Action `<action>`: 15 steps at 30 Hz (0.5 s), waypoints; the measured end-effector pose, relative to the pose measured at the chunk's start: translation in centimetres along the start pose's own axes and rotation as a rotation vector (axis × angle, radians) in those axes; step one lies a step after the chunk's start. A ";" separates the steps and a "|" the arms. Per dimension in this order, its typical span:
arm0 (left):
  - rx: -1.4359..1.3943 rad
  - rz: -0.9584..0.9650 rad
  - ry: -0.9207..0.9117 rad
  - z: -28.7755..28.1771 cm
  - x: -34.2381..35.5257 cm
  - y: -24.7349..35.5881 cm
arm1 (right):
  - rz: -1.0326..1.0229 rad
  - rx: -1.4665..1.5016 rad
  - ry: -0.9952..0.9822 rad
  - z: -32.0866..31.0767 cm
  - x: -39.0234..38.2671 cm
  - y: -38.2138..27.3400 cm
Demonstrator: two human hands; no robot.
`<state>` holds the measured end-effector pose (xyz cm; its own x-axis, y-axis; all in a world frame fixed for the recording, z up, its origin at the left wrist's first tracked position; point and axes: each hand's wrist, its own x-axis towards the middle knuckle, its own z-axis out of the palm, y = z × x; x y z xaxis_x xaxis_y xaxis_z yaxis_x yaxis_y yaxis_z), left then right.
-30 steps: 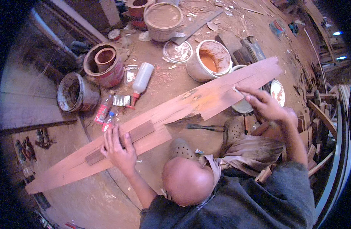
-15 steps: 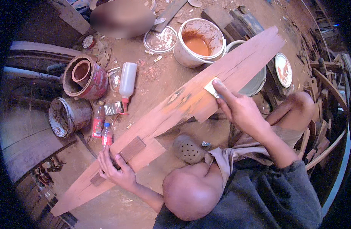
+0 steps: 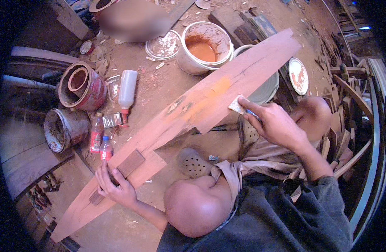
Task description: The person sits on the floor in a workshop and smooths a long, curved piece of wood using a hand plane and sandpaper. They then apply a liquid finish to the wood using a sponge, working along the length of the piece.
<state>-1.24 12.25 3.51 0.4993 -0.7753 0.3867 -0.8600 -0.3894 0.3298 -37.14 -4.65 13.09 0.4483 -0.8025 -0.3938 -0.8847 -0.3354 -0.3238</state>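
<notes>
A long pale-pink wooden plank [image 3: 268,59] lies diagonally before me, with cracks and an orange smeared patch [image 3: 218,88]. My right hand [image 3: 277,126] pinches a small pale pad [image 3: 236,105] against the plank's near edge, just right of that patch. My left hand [image 3: 121,189] is curled over a narrow dark wooden strip [image 3: 132,161] on the plank's lower-left part, gripping it. Two small plastic bottles [image 3: 97,132] stand beside the plank at the left, near a white squeeze bottle [image 3: 127,88] with a red nozzle.
Beyond the plank are a bucket of orange mixture [image 3: 201,52], stained pails [image 3: 67,134], a grey tub [image 3: 266,86], lids [image 3: 298,75] and wood pieces [image 3: 226,23]. Timber offcuts crowd the right. My bent knees [image 3: 193,206] and a perforated clog [image 3: 191,164] are close below the plank.
My right hand went leftward onto the orange patch, then back toward the near edge with the pad. My left hand stayed on the strip. The view has shifted, and the plank appears more steeply angled.
</notes>
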 end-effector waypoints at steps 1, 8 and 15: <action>0.004 -0.006 -0.006 0.0 -0.1 0.1 | -0.074 -0.026 -0.035 -1.1 0.2 -0.4; 0.016 0.024 -0.042 0.5 -0.6 0.1 | -0.468 -0.544 -0.324 -3.4 8.3 -0.7; 0.027 0.003 -0.092 0.3 -0.4 0.0 | -0.308 -0.370 -0.348 -9.0 8.2 8.3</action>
<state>-1.45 12.43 3.10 0.4859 -0.8185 0.3067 -0.8648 -0.3992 0.3047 -41.95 -18.46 14.87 0.6513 -0.4530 -0.6087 -0.6652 -0.7269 -0.1709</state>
